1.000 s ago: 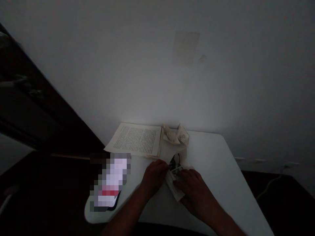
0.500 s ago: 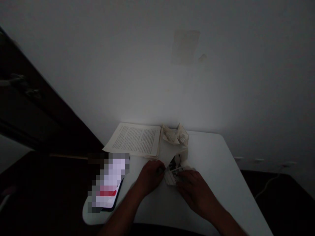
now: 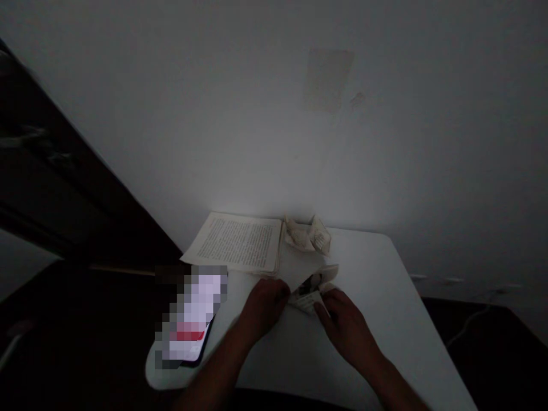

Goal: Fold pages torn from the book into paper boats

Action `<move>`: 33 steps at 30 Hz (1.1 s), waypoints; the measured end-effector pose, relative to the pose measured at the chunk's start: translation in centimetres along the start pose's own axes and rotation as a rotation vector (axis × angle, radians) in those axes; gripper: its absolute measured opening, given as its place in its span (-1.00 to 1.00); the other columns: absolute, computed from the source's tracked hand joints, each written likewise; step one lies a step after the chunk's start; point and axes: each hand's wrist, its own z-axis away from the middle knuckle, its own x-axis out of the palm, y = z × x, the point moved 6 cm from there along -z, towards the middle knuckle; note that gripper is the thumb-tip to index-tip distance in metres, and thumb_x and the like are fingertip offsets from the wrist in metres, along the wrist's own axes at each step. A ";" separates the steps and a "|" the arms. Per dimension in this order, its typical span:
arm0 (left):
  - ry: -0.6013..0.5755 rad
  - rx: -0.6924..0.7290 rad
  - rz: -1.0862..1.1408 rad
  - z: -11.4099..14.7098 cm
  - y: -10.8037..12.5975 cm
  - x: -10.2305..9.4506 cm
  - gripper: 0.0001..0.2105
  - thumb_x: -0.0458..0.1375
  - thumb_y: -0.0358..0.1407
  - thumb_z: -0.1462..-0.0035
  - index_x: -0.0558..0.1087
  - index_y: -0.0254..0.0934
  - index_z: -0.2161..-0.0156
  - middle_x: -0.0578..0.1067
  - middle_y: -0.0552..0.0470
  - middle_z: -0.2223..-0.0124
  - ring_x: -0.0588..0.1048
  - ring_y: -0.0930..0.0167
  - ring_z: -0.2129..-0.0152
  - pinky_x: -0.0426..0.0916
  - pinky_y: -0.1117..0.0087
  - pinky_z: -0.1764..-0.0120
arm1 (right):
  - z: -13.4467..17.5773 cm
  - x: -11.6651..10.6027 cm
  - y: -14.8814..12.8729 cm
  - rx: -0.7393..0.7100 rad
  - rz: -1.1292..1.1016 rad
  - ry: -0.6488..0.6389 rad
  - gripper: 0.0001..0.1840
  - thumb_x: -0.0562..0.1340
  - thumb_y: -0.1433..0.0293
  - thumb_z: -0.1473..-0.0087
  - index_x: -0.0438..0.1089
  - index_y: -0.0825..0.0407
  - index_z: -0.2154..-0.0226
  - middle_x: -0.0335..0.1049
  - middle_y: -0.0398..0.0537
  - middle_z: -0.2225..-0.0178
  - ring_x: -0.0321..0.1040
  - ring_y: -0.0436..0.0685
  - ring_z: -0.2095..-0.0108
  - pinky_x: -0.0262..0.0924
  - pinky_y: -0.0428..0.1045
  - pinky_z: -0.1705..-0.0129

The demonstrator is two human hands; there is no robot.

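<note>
A partly folded sheet of printed paper, with a dark picture on one flap, is held between my two hands just above the table. My left hand pinches its left corner, the fingers curled and the fingertips partly hidden. On the other side my right hand grips the right edge, thumb in front and fingers behind. Beyond the sheet, near the wall, sits a folded paper shape with several raised points and print on it.
A stack of printed pages lies at the back left of the white table. The phone, its lit screen blurred out, rests near the left edge. The wall rises behind, with a dark door at left.
My right hand has lifted slightly and shifted its grip to the paper's right edge. The paper's flap has tilted to the right. My left hand keeps its pinch.
</note>
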 end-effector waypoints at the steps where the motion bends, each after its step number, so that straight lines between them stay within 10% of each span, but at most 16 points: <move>1: 0.008 0.009 -0.006 0.0 0.0 0.0 -0.90 0.09 -0.46 -0.05 0.41 -0.25 0.33 0.48 0.07 0.34 0.39 0.38 0.35 0.24 0.37 0.23 | -0.1 0.0 0.1 0.021 -0.004 -0.009 -0.66 0.02 0.30 -0.19 0.30 0.04 0.54 0.30 -0.03 0.40 0.28 0.11 0.32 0.20 0.03 0.22; 14: 0.092 0.361 -0.092 1.6 4.8 0.6 -0.79 -0.02 -0.53 -0.05 0.36 -0.31 0.21 0.40 -0.07 0.22 0.34 0.33 0.26 0.32 0.27 0.17 | -1.2 0.0 0.9 0.142 0.059 -0.016 -0.62 0.00 0.33 -0.17 0.26 0.04 0.62 0.25 -0.06 0.48 0.28 0.06 0.44 0.15 -0.04 0.34; 33: 0.039 0.312 -0.233 1.6 5.3 1.3 -0.69 0.00 -0.50 -0.03 0.32 -0.34 0.07 0.39 -0.13 0.11 0.33 0.28 0.13 0.31 0.21 0.06 | -2.1 -0.3 1.6 0.163 0.114 0.003 -0.69 0.04 0.39 -0.10 0.29 0.05 0.62 0.27 -0.07 0.48 0.29 0.05 0.45 0.12 -0.05 0.35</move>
